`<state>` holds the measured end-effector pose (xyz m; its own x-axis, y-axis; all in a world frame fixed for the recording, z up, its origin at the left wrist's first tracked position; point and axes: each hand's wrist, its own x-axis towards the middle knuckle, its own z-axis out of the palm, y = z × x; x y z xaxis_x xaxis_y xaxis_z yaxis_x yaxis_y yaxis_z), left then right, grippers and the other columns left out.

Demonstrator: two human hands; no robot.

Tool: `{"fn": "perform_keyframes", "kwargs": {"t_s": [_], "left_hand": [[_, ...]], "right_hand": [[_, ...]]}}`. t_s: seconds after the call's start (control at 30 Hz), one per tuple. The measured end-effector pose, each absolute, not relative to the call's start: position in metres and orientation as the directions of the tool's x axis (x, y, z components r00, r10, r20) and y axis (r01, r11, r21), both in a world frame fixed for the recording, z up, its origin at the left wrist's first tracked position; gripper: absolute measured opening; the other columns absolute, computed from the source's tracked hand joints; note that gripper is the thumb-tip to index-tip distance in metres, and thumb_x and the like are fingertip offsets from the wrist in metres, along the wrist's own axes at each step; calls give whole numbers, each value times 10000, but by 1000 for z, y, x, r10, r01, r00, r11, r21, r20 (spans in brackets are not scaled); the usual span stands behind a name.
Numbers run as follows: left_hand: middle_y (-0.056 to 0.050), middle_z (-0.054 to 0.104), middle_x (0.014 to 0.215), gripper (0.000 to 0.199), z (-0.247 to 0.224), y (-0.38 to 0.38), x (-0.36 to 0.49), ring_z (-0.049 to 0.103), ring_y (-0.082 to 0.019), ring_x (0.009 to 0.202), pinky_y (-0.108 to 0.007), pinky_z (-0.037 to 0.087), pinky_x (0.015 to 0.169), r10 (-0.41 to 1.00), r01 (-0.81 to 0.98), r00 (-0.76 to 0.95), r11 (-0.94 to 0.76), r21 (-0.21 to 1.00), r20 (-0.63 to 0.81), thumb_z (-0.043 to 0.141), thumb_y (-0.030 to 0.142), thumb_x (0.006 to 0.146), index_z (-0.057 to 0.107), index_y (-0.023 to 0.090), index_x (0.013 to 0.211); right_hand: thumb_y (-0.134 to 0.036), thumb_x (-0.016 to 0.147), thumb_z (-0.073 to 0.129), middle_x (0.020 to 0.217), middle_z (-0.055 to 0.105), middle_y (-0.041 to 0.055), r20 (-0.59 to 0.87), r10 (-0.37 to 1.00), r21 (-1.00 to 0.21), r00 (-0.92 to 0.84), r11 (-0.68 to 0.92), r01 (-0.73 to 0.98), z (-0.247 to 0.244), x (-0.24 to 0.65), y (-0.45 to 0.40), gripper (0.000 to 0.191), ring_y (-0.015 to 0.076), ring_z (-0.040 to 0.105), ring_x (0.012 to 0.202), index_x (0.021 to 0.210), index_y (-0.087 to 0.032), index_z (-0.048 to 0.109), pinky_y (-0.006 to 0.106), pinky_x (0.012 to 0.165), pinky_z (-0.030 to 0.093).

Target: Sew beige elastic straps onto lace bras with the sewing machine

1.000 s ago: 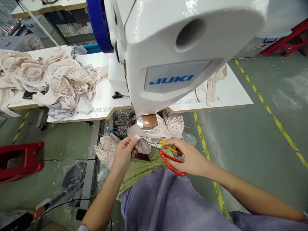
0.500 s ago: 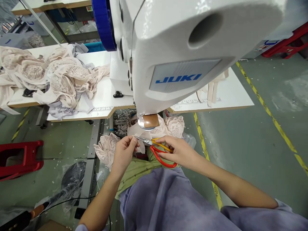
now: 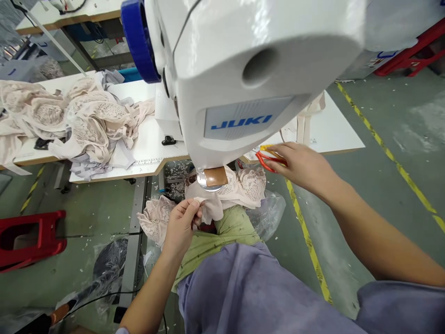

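L hand [image 3: 181, 223] pinches garment [image 3: 211, 207], R hand [image 3: 303, 168] grips scissors [image 3: 260, 157] nr bench [image 3: 337, 127] front edge: prob. set-down, needs gentle release.

Light: bright, even | Glare: sewing machine [image 3: 215, 83] | Blur: scissors [image 3: 273, 158], slight | Edges: stretched

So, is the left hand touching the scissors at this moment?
Apart. The head view shows the left hand pinching beige fabric, while the scissors are in the right hand, with a wide gap between left hand and scissors.
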<state>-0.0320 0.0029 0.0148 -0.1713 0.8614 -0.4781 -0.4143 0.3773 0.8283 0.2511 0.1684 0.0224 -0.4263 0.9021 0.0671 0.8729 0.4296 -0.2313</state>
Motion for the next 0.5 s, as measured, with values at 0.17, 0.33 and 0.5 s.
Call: {"fn": "perform_keyframes", "kwargs": {"t_s": [0.17, 0.33, 0.5], "left_hand": [[1, 632, 687, 206, 37, 4, -29, 480, -83, 479, -208, 353, 454, 803, -281, 206, 596, 752, -559, 573, 386, 852, 608, 184, 829], [-42, 665, 799, 230, 38, -2, -21, 554, -145, 599, -282, 464, 585, 872, 161, 164, 437, 885, -460, 458, 347, 916, 630, 207, 854], [-132, 668, 1054, 386, -8, -31, -1, 605, -265, 1016, -463, 451, 970, 960, 338, -276, 138, 931, -42, 550, 440, 920, 601, 209, 1226]], "right_hand": [[-443, 915, 576, 1128, 711, 147, 237, 670, -414, -704, 725, 551, 24, 200, 120, 372, 301, 670, 1045, 1164, -181, 661, 416, 867, 551], [-301, 925, 488, 925, 741, 59, 49, 506, -694, -861, 637, 335, 0, 175, 96, 228, 219, 687, 788, 986, -275, 706, 321, 668, 520], [-484, 859, 607, 690, 659, 30, -115, 913, -871, -392, 98, 482, -4, 197, 123, 266, 178, 574, 587, 821, -221, 616, 286, 534, 434]]}}
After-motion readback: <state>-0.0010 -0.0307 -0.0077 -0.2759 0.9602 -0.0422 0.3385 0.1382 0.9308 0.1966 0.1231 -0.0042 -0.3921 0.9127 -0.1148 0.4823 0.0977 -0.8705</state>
